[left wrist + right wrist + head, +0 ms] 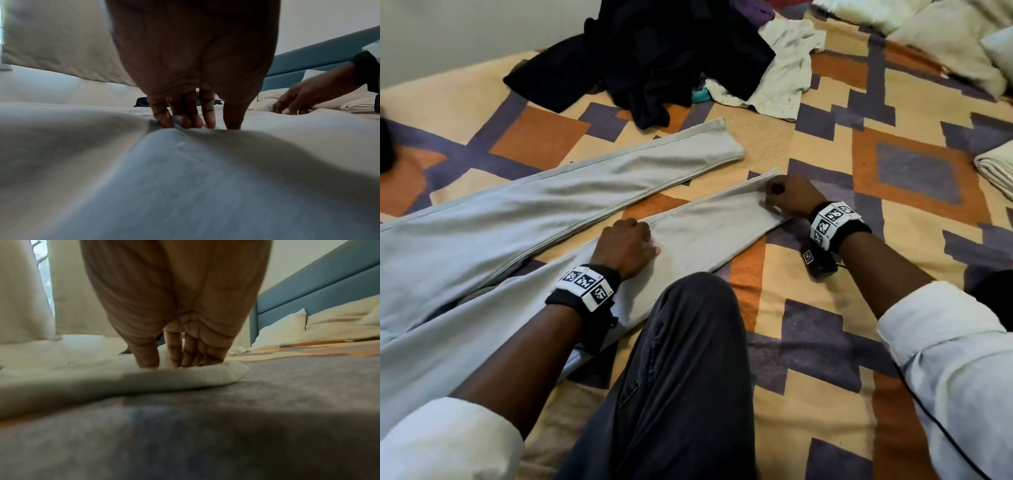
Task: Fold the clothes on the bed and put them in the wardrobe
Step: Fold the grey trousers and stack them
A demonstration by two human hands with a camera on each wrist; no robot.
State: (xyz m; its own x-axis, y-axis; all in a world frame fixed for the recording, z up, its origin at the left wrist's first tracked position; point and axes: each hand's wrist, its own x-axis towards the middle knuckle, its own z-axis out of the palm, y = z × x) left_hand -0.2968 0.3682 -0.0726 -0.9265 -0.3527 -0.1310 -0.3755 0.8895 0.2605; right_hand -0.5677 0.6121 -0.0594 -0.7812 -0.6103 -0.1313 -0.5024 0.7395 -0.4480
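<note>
Hands (626, 243) (789, 197) press soft pale-grey trousers (524, 205) flat on patterned blanket (808, 308).

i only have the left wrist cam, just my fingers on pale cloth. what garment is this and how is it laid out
Observer: It is a pair of light grey trousers spread flat on the patterned blanket, legs apart; your left hand is on the nearer leg.
Operator: where exactly is the right hand
Observer: The right hand is at the hem of that same nearer leg, fingers curled on its edge.
Operator: anything still left to fold
Observer: Yes, a heap of dark clothes with a white shirt lies unfolded beyond the far leg.
</note>
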